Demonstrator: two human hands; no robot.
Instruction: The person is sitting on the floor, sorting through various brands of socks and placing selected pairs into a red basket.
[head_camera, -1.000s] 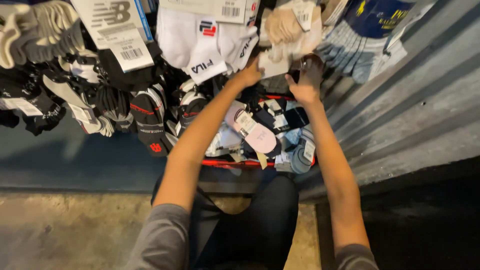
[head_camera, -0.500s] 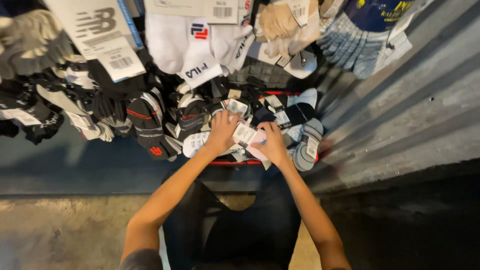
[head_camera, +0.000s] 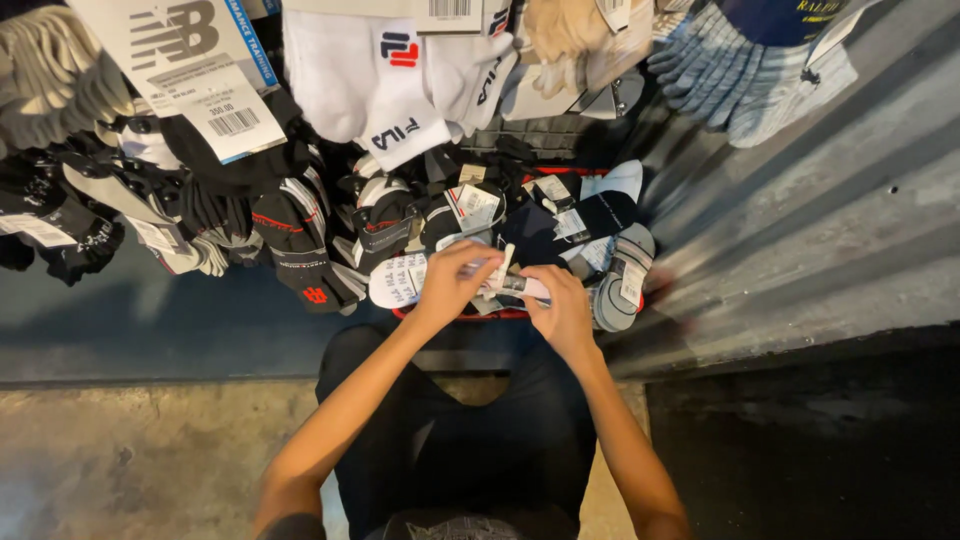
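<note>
While a moment ago both hands reached up among the hanging socks, they have now dropped to the red-rimmed basket of packaged socks (head_camera: 515, 314), so the work has shifted from the rack to sorting a picked pair. Left hand (head_camera: 450, 282) and right hand (head_camera: 562, 312) both pinch a small white-and-dark sock pair with a paper band (head_camera: 508, 284), held just above the basket's near rim. Its long axis runs roughly left to right, tilted slightly down toward the right hand. White folded socks (head_camera: 395, 95) hang above the basket.

Sock packs (head_camera: 395, 85) hang above a basket (head_camera: 520, 313) of socks.
</note>
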